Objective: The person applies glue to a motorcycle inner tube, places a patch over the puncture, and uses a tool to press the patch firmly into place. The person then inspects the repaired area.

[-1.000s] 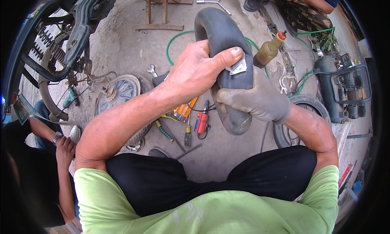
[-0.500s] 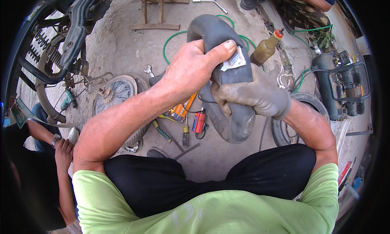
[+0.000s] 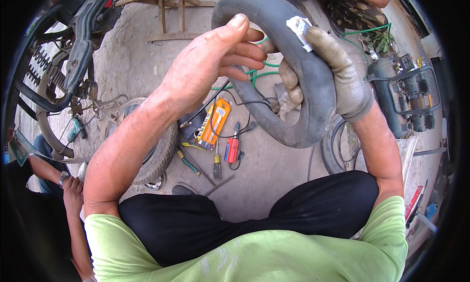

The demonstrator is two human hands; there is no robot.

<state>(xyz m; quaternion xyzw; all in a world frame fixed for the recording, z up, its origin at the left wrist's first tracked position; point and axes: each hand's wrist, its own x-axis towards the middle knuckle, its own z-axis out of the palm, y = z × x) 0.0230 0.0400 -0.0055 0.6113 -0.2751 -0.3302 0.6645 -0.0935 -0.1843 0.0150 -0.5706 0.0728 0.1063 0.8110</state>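
Both hands hold up a black rubber inner tube (image 3: 298,86): the gloved right hand (image 3: 338,71) grips its right side (thumb on a white patch (image 3: 299,26)), the bare left hand (image 3: 210,61) pinches its far-left curve.

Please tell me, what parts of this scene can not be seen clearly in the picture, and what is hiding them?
Head view only:
- Inner tube: the stretch under the left hand and the gloved right hand is covered.
- White patch: partly under the glove's finger, so its full shape is unclear.
- Wheel on the ground: mostly behind the left forearm.
- Compressor: bent and dim near the right rim.
- Another person's hands: cut off by the dark left rim.
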